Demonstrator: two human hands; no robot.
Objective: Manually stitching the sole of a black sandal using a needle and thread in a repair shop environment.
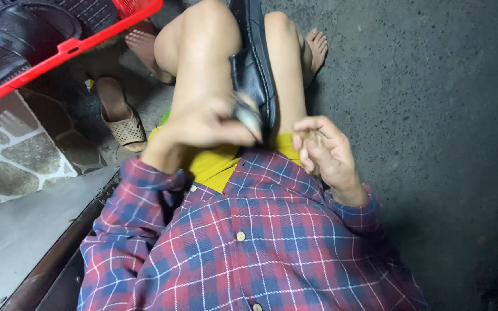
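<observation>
A black leather sandal (pixel 253 63) lies lengthwise between my bare knees, its heel end toward my lap. My left hand (pixel 203 124) is at that heel end, pinching a small grey object (pixel 248 115) that is too blurred by motion to identify. My right hand (pixel 325 151) hovers just right of the sandal above my yellow shorts. Its fingers are curled in against the thumb, and nothing shows in them. I wear a red and blue plaid shirt.
A red plastic crate (pixel 70 46) holding black sandals stands at the upper left. A tan slipper (pixel 120 118) lies on the stone-patterned paving beside my left leg. A grey metal ledge (pixel 24 230) runs along the lower left. Dark concrete floor (pixel 433 115) spreads to the right.
</observation>
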